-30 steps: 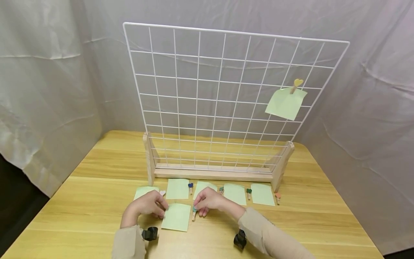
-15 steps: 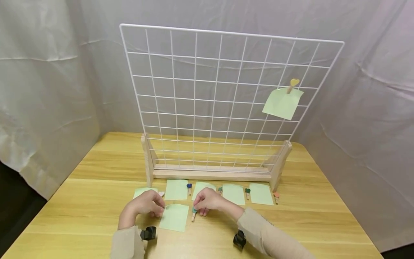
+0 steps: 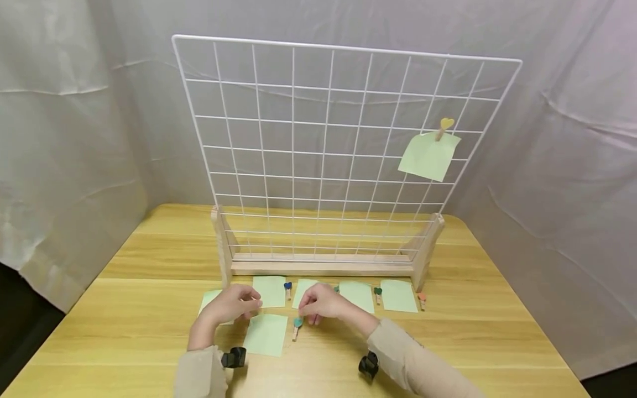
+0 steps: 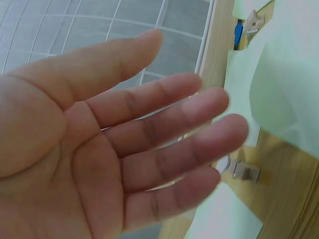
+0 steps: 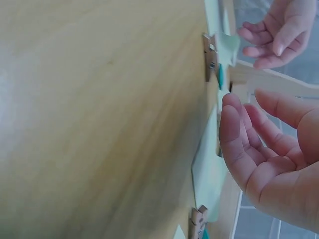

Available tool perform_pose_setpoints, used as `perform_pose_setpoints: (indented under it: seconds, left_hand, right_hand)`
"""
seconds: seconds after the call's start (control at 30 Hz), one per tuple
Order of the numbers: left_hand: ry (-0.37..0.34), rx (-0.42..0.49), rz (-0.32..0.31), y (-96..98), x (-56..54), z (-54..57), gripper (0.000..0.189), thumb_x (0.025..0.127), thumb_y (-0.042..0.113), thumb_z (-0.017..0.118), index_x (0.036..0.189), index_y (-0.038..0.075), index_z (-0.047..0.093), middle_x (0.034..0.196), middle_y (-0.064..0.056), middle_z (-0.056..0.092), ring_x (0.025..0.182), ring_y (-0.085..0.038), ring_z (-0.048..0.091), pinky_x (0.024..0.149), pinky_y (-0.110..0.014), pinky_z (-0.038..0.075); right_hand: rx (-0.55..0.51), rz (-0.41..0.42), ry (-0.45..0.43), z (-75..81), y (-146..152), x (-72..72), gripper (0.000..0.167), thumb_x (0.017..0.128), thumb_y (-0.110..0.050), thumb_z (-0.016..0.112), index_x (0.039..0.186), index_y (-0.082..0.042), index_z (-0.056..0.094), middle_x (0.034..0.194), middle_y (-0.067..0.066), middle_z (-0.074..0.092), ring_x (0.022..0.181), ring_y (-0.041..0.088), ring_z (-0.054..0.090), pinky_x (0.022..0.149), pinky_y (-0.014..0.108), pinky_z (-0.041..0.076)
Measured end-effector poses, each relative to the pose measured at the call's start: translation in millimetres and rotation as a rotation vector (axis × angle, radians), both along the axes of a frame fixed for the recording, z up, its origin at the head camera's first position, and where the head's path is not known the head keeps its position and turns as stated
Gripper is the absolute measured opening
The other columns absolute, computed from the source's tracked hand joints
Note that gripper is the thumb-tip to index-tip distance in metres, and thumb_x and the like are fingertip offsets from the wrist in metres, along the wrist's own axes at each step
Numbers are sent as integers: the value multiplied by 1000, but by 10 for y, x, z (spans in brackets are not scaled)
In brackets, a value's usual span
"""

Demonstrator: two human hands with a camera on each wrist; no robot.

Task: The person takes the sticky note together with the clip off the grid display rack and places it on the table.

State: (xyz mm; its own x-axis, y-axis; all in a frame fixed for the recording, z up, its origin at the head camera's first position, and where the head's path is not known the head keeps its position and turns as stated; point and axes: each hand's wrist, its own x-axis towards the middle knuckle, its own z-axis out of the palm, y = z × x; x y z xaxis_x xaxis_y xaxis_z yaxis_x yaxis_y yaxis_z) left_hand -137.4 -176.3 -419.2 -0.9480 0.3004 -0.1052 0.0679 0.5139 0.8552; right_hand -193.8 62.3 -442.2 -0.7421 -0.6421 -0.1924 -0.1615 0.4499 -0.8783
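Note:
My left hand (image 3: 231,305) hovers above the front green sticky note (image 3: 266,334), holding nothing; in the left wrist view its fingers (image 4: 199,149) are spread and slightly bent. Just right of that note lies a wooden clothespin (image 3: 296,328) with a teal heart. My right hand (image 3: 320,301) is behind and right of this clothespin, apart from it. Its fingers (image 5: 230,124) are loosely bent around nothing in the right wrist view. Part of a sticky note (image 3: 302,288) in the back row is hidden by the right hand, and another (image 3: 208,298) by the left.
A white wire grid (image 3: 320,152) stands in a wooden base (image 3: 323,268). One sticky note (image 3: 429,157) hangs there under a yellow-heart clothespin (image 3: 444,127). More notes (image 3: 398,296) and heart clothespins, including blue (image 3: 288,290), green (image 3: 378,294) and orange (image 3: 422,300) ones, line the table.
My left hand has lifted away from the front sticky note's left edge, moving up and right. The right fingers have let go of the teal-heart clothespin and drawn back slightly.

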Motion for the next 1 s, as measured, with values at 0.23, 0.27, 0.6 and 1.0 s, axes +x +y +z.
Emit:
perform_pose_setpoints:
  seconds: [0.23, 0.27, 0.6, 1.0]
  left_hand:
    - [44, -9, 41, 103, -63, -32, 28, 88, 12, 54, 103, -12, 55, 82, -13, 60, 62, -25, 60, 63, -37, 49]
    - [51, -7, 42, 118, -71, -34, 28, 88, 12, 54, 103, -11, 55, 82, -13, 60, 62, -25, 60, 63, -36, 49]
    - [104, -11, 61, 279, -143, -3, 25, 88, 13, 55, 102, -7, 58, 79, -11, 59, 59, -23, 59, 61, -32, 46]
    - [160, 28, 29, 402, -251, 71, 23, 89, 13, 54, 100, -6, 60, 81, -13, 61, 63, -26, 60, 61, -32, 46]
  right_hand:
    - [-23, -1, 2, 53, 91, -59, 7, 81, -5, 62, 80, 1, 65, 67, 15, 61, 52, 21, 59, 50, 33, 51]
    - [-35, -2, 1, 60, 104, -64, 7, 81, -5, 62, 81, 2, 65, 67, 16, 61, 52, 22, 59, 51, 34, 51]
    - [-102, -25, -27, 149, 226, -95, 11, 83, -5, 61, 84, 6, 63, 74, 23, 61, 55, 23, 60, 52, 34, 51]
    - [-144, -20, -3, 249, 396, -183, 19, 85, -7, 58, 90, 11, 61, 79, 29, 58, 57, 22, 61, 57, 44, 51]
